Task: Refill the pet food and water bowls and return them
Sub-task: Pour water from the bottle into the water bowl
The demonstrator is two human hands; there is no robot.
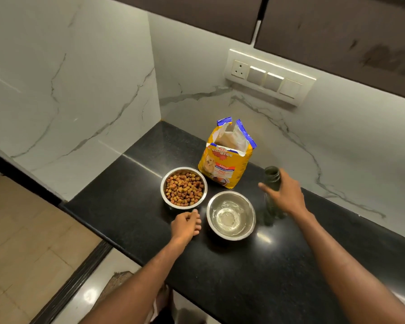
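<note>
The right hand [283, 195] grips the neck of an upright, uncapped dark green bottle [272, 176] just right of the filled water bowl [248, 206]. The left hand [186, 224] rests loosely curled and empty on the desk [126, 206] left of that bowl. The full kibble bowl [171, 202] and the open dog food bag [227, 164] stand behind it.

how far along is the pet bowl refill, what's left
Done: the food bowl is full of kibble, and the water bowl has water in it. In hand: the right hand holds the uncapped bottle upright on the counter, and the left hand rests beside the food bowl. Left: both bowls sit on the counter by the open bag, so returning them remains.
</note>
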